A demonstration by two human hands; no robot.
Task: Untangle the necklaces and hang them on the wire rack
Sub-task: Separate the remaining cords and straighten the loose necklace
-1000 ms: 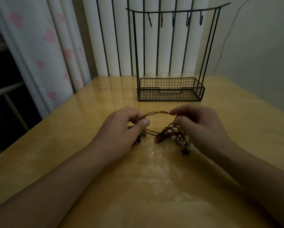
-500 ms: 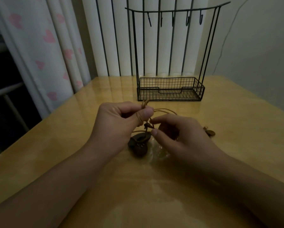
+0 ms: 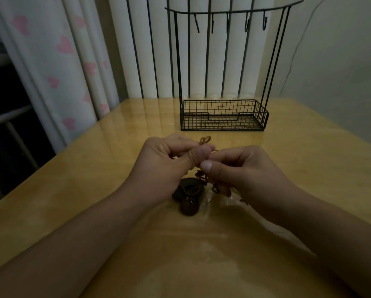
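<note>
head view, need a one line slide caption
Both hands, left and right, pinch tangled necklace cords before an empty wire rack.

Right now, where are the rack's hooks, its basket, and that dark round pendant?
hooks [image 3: 247, 24]: head view, on one hook under the top bar.
basket [image 3: 223, 107]: head view, on its mesh back wall.
dark round pendant [image 3: 188, 207]: head view, its middle.

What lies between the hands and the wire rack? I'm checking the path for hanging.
In the head view, only bare table lies between the hands' cords and the wire rack.
</note>
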